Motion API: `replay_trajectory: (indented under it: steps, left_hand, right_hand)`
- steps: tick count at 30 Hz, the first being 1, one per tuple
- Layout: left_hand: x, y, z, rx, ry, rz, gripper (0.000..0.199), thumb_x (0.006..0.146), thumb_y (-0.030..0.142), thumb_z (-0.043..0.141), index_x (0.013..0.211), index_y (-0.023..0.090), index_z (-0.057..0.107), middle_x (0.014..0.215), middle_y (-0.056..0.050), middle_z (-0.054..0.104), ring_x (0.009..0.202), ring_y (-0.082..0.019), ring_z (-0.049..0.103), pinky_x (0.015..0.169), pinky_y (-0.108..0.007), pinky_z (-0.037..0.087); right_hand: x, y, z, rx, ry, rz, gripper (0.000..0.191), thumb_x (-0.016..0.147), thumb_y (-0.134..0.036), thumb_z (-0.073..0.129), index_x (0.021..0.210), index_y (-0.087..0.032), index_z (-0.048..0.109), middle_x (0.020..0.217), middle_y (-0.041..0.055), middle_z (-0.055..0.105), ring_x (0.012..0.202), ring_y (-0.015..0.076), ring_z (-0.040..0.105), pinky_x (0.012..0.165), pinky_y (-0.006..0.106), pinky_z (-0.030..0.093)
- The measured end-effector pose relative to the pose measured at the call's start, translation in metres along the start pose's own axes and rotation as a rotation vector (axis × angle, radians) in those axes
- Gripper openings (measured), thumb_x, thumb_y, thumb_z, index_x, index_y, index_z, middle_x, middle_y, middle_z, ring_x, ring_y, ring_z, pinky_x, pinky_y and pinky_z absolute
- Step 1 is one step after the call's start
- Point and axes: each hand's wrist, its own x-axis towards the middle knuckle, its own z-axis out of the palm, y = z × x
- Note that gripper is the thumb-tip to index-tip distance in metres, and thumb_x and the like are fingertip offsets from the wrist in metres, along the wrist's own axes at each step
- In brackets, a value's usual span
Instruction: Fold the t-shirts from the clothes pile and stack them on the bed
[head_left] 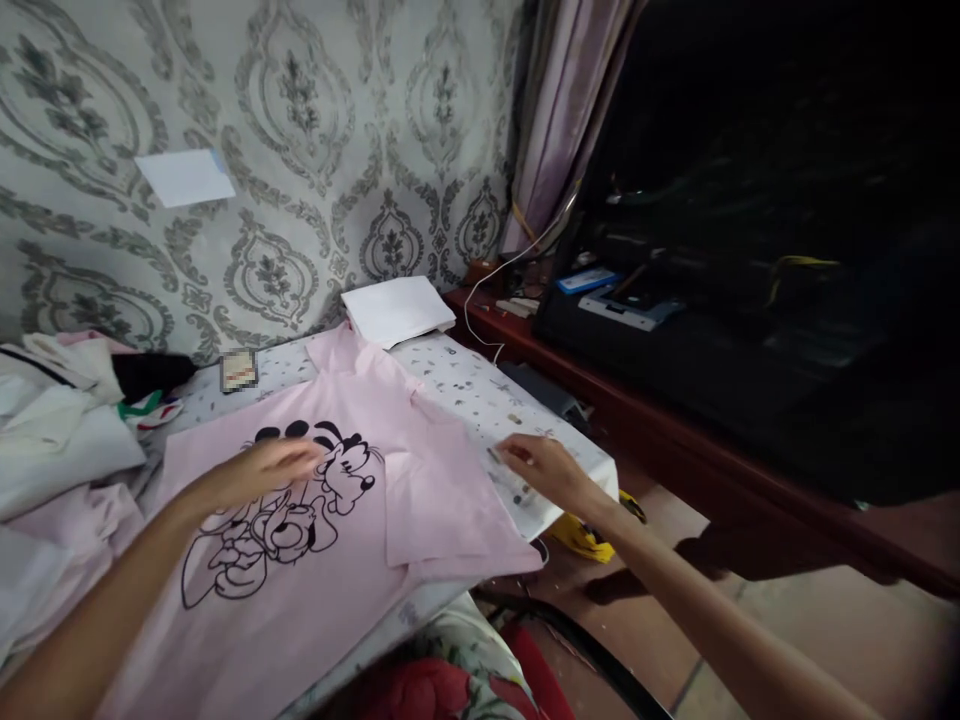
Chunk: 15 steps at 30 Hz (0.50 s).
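A pink T-shirt (pixel 330 590) with black line-drawn cartoon dogs lies spread on a patterned white cloth (pixel 442 365). One sleeve is folded inward over its front. My left hand (pixel 289 465) hovers over the printed dogs, its fingers loosely bent and holding nothing that I can see. To the right of the shirt, my right hand (pixel 544 468) is above the cloth near the table edge. Its fingers are loosely curled, with no held item visible.
A heap of clothes (pixel 64 450) lies at the left. White folded sheets (pixel 401 308) rest at the back, near a small card-like item (pixel 238 370). To the right stand a dark red cabinet (pixel 645 410) and a large black screen (pixel 765 250). A white cable (pixel 517 258) hangs behind.
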Motion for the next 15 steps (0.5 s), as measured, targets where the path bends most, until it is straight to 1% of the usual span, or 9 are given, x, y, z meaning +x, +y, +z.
replay_trajectory:
  steps: [1,2,3,4,5,7,10,13,15]
  left_hand:
    - [0.037,0.018,-0.002,-0.035,-0.032,0.045,0.045,0.092,0.055,0.045,0.111,0.024,0.07,0.088,-0.004,0.072,0.081,-0.021,0.069,0.066,-0.026,0.05]
    - [0.073,0.033,-0.001,-0.064,-0.016,0.084,0.046,0.094,0.053,0.042,0.12,0.023,0.066,0.099,-0.006,0.073,0.088,-0.022,0.069,0.065,-0.026,0.05]
    - [0.107,0.046,0.003,-0.068,0.036,0.119,0.046,0.096,0.048,0.038,0.125,0.021,0.063,0.108,-0.008,0.071,0.093,-0.021,0.069,0.064,-0.025,0.05]
    - [0.139,0.056,0.008,-0.022,0.085,0.121,0.045,0.097,0.041,0.035,0.128,0.019,0.061,0.111,-0.009,0.071,0.094,-0.02,0.069,0.065,-0.024,0.049]
    - [0.168,0.064,0.014,0.057,0.122,0.101,0.044,0.097,0.033,0.033,0.129,0.018,0.059,0.108,-0.009,0.072,0.091,-0.019,0.069,0.068,-0.024,0.05]
    - [0.214,0.072,0.026,0.123,0.123,0.067,0.04,0.094,0.026,0.038,0.126,0.018,0.061,0.091,-0.007,0.073,0.083,-0.018,0.069,0.071,-0.025,0.05]
    - [0.255,0.074,0.035,0.208,0.071,-0.011,0.033,0.081,0.019,0.056,0.113,0.02,0.065,0.072,-0.002,0.071,0.07,-0.02,0.068,0.072,-0.028,0.049]
    - [0.272,0.071,0.031,0.269,-0.021,-0.086,0.03,0.067,0.01,0.065,0.096,0.018,0.066,0.058,0.0,0.067,0.055,-0.021,0.065,0.067,-0.031,0.05]
    - [0.277,0.07,0.026,0.269,-0.078,-0.108,0.022,0.063,0.007,0.067,0.083,0.017,0.065,0.05,0.0,0.063,0.047,-0.022,0.062,0.063,-0.032,0.05]
  right_hand:
    - [0.013,-0.003,0.006,-0.099,0.072,0.016,0.024,0.091,-0.031,0.052,0.098,-0.017,0.071,0.088,0.0082,0.069,0.083,0.0217,0.063,0.077,0.032,0.046]
    - [0.024,-0.008,0.011,-0.168,0.113,0.033,0.023,0.091,-0.029,0.054,0.099,-0.016,0.071,0.095,0.0101,0.069,0.091,0.0234,0.063,0.081,0.033,0.045]
    - [0.034,-0.012,0.017,-0.208,0.128,0.045,0.023,0.091,-0.03,0.056,0.101,-0.015,0.07,0.101,0.0117,0.068,0.098,0.0248,0.062,0.085,0.034,0.044]
    - [0.042,-0.017,0.021,-0.225,0.134,0.053,0.023,0.09,-0.03,0.058,0.103,-0.015,0.069,0.105,0.0126,0.067,0.102,0.0257,0.061,0.087,0.035,0.044]
    - [0.049,-0.021,0.025,-0.227,0.135,0.061,0.023,0.089,-0.031,0.06,0.103,-0.014,0.069,0.106,0.0127,0.067,0.104,0.026,0.06,0.088,0.035,0.043]
    - [0.057,-0.027,0.03,-0.204,0.13,0.078,0.017,0.085,-0.027,0.062,0.096,-0.016,0.069,0.104,0.0113,0.066,0.101,0.025,0.059,0.087,0.034,0.042]
    - [0.061,-0.028,0.033,-0.117,0.135,0.067,0.003,0.08,-0.019,0.061,0.08,-0.018,0.064,0.095,0.0078,0.065,0.09,0.0208,0.058,0.079,0.03,0.041]
    - [0.06,-0.025,0.033,0.027,0.145,0.05,0.004,0.078,-0.016,0.058,0.076,-0.02,0.058,0.082,0.0025,0.063,0.076,0.0159,0.054,0.069,0.027,0.038]
    - [0.058,-0.022,0.032,0.131,0.148,0.057,0.005,0.078,-0.017,0.056,0.076,-0.021,0.056,0.072,-0.0011,0.061,0.067,0.014,0.051,0.064,0.026,0.035]
